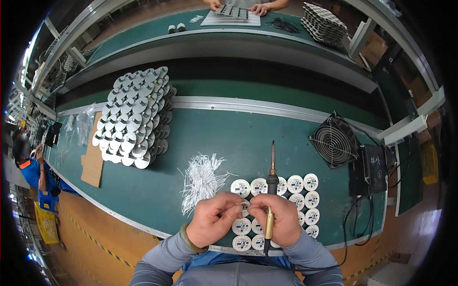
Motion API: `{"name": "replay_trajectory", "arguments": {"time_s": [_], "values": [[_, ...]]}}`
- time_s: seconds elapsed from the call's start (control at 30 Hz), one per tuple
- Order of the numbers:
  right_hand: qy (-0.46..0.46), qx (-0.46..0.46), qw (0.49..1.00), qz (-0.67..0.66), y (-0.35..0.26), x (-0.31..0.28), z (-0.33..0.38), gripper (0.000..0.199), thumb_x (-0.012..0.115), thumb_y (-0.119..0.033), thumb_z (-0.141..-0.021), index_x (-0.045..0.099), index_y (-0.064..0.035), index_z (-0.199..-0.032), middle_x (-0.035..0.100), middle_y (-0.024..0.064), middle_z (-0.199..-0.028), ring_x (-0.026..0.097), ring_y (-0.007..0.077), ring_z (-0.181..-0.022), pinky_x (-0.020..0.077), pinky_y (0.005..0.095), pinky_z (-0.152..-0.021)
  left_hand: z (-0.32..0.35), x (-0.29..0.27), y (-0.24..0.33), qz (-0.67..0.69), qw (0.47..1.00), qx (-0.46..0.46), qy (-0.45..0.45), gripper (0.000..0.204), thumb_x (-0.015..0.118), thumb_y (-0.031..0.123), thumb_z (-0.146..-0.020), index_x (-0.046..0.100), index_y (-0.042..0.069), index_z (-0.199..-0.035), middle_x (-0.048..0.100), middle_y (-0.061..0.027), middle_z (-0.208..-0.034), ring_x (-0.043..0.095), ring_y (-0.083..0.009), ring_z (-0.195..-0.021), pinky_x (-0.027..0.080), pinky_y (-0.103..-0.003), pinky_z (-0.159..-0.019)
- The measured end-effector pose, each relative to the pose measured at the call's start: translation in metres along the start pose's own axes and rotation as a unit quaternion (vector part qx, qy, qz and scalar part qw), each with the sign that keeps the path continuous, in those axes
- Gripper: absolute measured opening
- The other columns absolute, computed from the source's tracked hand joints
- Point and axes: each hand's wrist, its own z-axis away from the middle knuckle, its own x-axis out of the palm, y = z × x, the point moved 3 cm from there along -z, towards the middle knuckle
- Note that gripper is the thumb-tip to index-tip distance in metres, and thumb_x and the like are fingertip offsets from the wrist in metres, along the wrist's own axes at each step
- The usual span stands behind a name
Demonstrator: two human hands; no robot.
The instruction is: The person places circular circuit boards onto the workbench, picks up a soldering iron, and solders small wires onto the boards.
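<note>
At the table's near edge my left hand (212,221) is closed in a pinch, fingertips meeting those of my right hand. Between them is something small and pale, too small to make out. My right hand (281,217) also grips a soldering iron (272,183), its dark tip pointing up and away from me. Under and around both hands lies a panel of round white circuit boards (311,198) in rows, partly hidden by the hands. A loose heap of short white wires (202,178) lies just beyond my left hand.
At the far left stands a tall stack of round-board panels (129,114) beside a cardboard piece (92,162). A black fan (334,140) and a black box (372,167) with cables stand at the right. Across the divider, another person's hands (259,9) hold a panel.
</note>
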Motion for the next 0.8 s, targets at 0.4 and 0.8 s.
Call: {"name": "replay_trajectory", "arguments": {"time_s": [0.4, 0.8], "values": [[0.015, -0.031, 0.999, 0.042, 0.004, 0.003, 0.003, 0.027, 0.081, 0.000, -0.085, 0.065, -0.0066, -0.105, 0.073, 0.0097, -0.084, 0.072, 0.0250, -0.070, 0.0555, 0.0342, -0.061, -0.001, -0.001, 0.007, -0.085, 0.996, 0.028, -0.023, 0.003, 0.067, 0.002, -0.098, 0.068, -0.001, -0.098, 0.069, -0.0041, -0.080, 0.057, -0.0058, -0.066, 0.047, -0.025, -0.059], [-0.004, -0.012, 1.000, 0.013, 0.006, 0.002, 0.001, 0.029, 0.079, -0.001, -0.085, 0.068, -0.0075, -0.111, 0.071, 0.0105, -0.087, 0.070, 0.0284, -0.075, 0.0544, 0.0377, -0.065, 0.004, -0.009, -0.006, -0.018, 0.998, -0.054, -0.003, 0.002, 0.069, 0.000, -0.096, 0.069, -0.001, -0.098, 0.065, -0.0036, -0.075, 0.056, -0.0057, -0.066, 0.048, -0.024, -0.059]]}}
